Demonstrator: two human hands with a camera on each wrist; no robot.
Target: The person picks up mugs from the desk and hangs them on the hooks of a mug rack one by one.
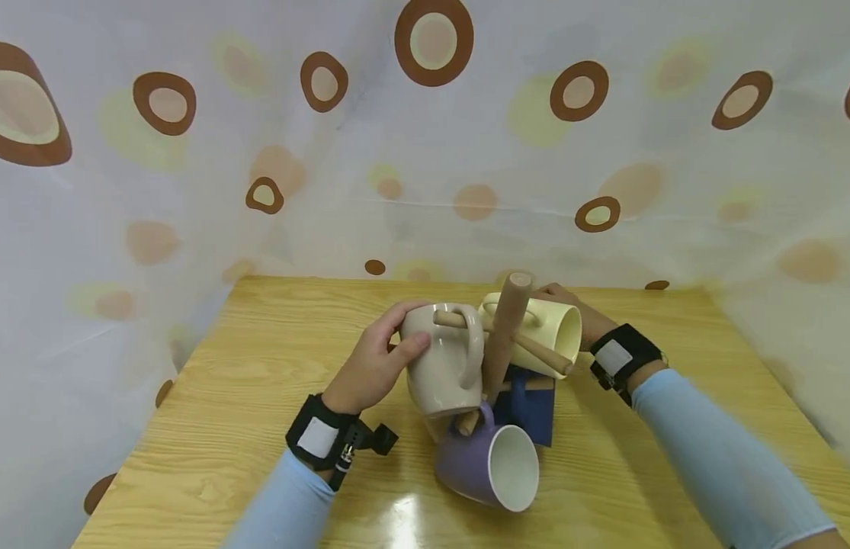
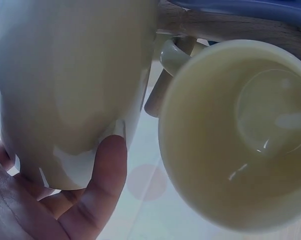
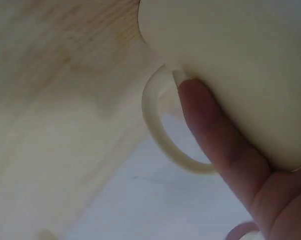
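Note:
My left hand (image 1: 370,358) grips a grey-beige mug (image 1: 441,374) by its side, thumb on the near face. That mug's handle is looped around a peg of the wooden mug rack (image 1: 505,335). On the post's far side, my right hand (image 3: 240,165) holds a pale yellow mug (image 1: 562,335), whose mouth faces right. One finger lies along the yellow mug's side by its handle (image 3: 155,120); most of this hand is hidden in the head view. Below, a purple mug (image 1: 466,465) with white inside hangs by its handle from a lower peg.
A dark blue thing (image 1: 534,412) with straight edges shows behind the rack's post. In the left wrist view, a cream mug (image 2: 230,200) shows its open mouth beside the held mug. The wooden table (image 1: 280,366) ends at a dotted curtain (image 1: 411,191) behind.

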